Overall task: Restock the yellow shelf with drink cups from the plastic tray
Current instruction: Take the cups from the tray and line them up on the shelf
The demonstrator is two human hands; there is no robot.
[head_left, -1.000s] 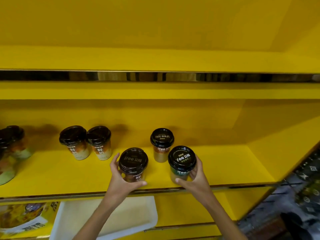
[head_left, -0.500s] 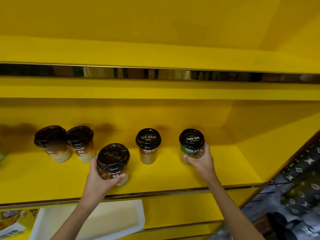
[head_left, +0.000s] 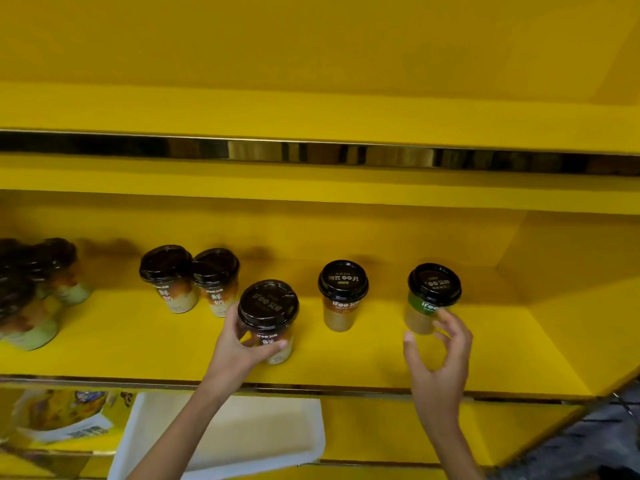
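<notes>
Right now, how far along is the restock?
Nearly done. The white plastic tray below looks empty. The green-label cup stands on the yellow shelf at the right end of the row, beside the tan cup; the right hand is open, just off it. In hand: the left hand grips the brown-label cup near the shelf's front. Left: place that cup.

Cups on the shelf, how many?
5 clear: pair back left, one in left hand, one centre, green one right. Blurred cluster far left, uncountable.
</notes>
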